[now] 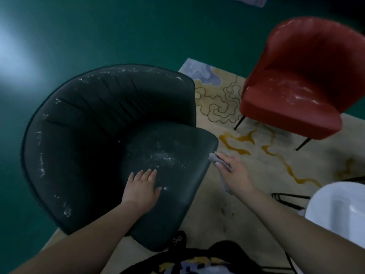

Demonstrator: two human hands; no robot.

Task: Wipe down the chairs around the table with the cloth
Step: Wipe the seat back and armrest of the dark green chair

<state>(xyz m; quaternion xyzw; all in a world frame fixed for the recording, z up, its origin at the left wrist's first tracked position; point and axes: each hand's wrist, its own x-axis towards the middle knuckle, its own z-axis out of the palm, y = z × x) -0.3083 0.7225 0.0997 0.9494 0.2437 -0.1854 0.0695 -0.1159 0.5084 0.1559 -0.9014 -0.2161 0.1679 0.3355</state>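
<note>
Two hands work the dark green chair (pixel 102 139) at frame centre-left: the left hand (pixel 142 186) lies flat with straight fingers on the seat, likely to steady it, while the right hand (pixel 233 171) grips the grey cloth (pixel 215 158) bunched against the seat's right edge, probably wiping that rim. White dusty marks still show on the seat and backrest. Upper right stands a red chair (pixel 300 80), also smudged, on the patterned rug (pixel 227 123); a white tabletop (pixel 339 210) sits at lower right, nothing blocking the wipe.
</note>
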